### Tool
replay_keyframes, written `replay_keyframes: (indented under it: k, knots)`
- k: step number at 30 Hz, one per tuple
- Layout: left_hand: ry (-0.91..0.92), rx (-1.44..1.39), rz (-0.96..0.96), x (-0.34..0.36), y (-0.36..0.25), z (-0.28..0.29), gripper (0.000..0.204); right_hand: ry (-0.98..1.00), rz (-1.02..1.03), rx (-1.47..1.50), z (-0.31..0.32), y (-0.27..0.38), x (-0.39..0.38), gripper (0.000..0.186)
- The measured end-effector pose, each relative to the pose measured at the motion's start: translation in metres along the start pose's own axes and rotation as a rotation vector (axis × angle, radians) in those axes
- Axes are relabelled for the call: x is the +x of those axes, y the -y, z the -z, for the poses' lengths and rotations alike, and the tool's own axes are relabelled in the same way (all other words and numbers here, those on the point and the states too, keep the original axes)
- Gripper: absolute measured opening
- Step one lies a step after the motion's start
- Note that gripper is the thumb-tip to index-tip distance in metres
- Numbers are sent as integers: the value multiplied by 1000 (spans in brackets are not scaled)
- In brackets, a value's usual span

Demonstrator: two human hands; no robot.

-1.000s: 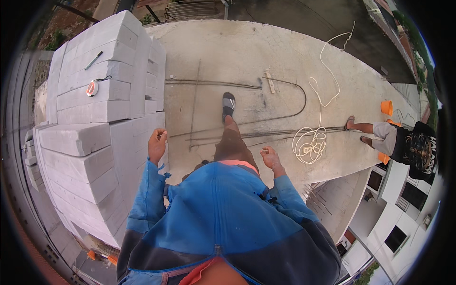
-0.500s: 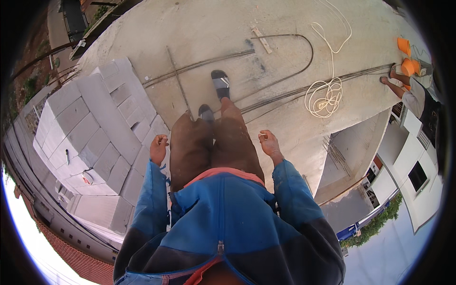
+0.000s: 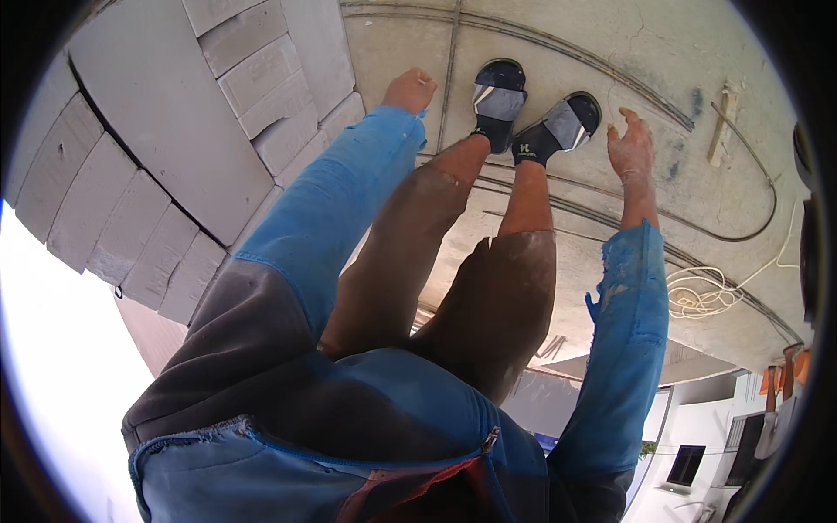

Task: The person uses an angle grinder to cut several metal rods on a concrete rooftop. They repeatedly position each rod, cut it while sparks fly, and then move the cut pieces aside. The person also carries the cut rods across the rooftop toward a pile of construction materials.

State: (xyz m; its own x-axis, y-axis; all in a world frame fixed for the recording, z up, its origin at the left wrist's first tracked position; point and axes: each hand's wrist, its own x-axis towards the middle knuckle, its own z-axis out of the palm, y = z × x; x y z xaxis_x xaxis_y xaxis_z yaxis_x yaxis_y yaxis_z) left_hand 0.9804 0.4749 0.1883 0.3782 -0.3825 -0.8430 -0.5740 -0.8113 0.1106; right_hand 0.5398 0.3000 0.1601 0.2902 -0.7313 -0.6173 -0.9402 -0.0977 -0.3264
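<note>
My left hand (image 3: 411,91) is closed in a loose fist, with nothing seen in it. It hovers beside the stacked pale grey blocks (image 3: 257,83), nearest to a thin steel bar (image 3: 450,78) that crosses other bars on the concrete floor. My right hand (image 3: 631,150) reaches forward with its fingers apart and holds nothing. Below it, long steel rods (image 3: 580,59) lie across the floor. Between my hands are my feet in black and grey slide sandals (image 3: 500,91) and dark socks.
A bent steel rod (image 3: 771,196) and a short wooden piece (image 3: 723,126) lie to the right. A coiled white cable (image 3: 697,295) rests near the rods. At the far right stands another person, whose legs (image 3: 788,375) are beside orange containers (image 3: 769,381). An opening with a lower level shows behind my legs.
My view has turned and come closer to the block stack, now large at left. Both arms are stretched farther out. My right hand has opened from a curl; my left stays curled.
</note>
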Motion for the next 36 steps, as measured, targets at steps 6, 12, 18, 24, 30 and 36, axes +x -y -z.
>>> replay_keyframes:
  k: [6, 12, 18, 24, 30, 36]
  knots:
    - [-224, 27, 40, 88, -34, -77, 58, 81, 147, -297, -29, 7, 145, 52]
    - [-201, -70, 174, 110, -20, -90, 41, 135, 332, -399, -63, 4, 152, 36]
    - [-278, -211, 63, 87, -7, -89, 41, 36, 558, -444, -80, -4, 134, 24]
    - [-164, -381, 65, 8, 3, -58, 46, 14, 540, -519, -83, 5, 123, 14]
    - [-182, -755, 71, -65, 37, -37, 47, 246, 425, -294, -67, 0, 104, 16]
    - [-258, -934, 218, -172, 74, 13, 72, 592, 150, -130, 39, 67, 13, 40]
